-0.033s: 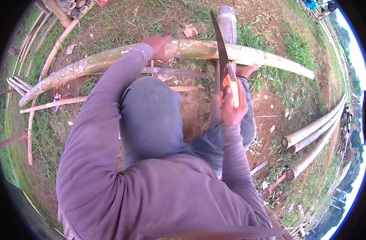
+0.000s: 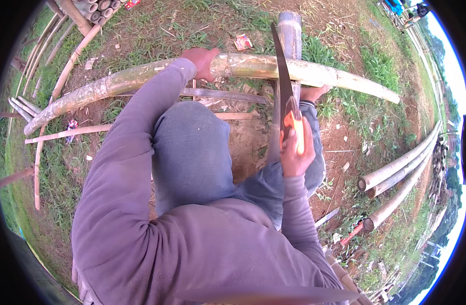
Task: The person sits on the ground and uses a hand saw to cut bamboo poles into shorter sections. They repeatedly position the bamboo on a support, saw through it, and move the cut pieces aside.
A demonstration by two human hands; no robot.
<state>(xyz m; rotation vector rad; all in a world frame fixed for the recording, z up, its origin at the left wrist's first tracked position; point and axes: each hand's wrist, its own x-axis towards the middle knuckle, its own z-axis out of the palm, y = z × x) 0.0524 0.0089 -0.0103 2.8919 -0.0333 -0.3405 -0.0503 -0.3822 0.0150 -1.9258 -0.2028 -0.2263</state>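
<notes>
A long bamboo pole (image 2: 253,66) lies crosswise in front of me, over a second bamboo log (image 2: 290,35) that points away from me. My left hand (image 2: 201,62) is closed around the crosswise pole, left of the log. In my right hand (image 2: 297,155) is the orange handle of a handsaw (image 2: 282,71). Its dark blade lies across the pole near where it crosses the log, with the tip reaching past the far side. My bare foot (image 2: 314,93) shows just under the pole, right of the blade.
Several bamboo poles (image 2: 396,168) lie at the right, near an orange-handled tool (image 2: 351,235) on the ground. Cut bamboo (image 2: 98,10) is stacked at the far left. Thin bamboo strips (image 2: 223,95) lie under the pole. A red wrapper (image 2: 242,41) sits on the grass.
My right hand and the saw have drawn back a little toward my body. My left hand stays on the pole, which has hardly shifted.
</notes>
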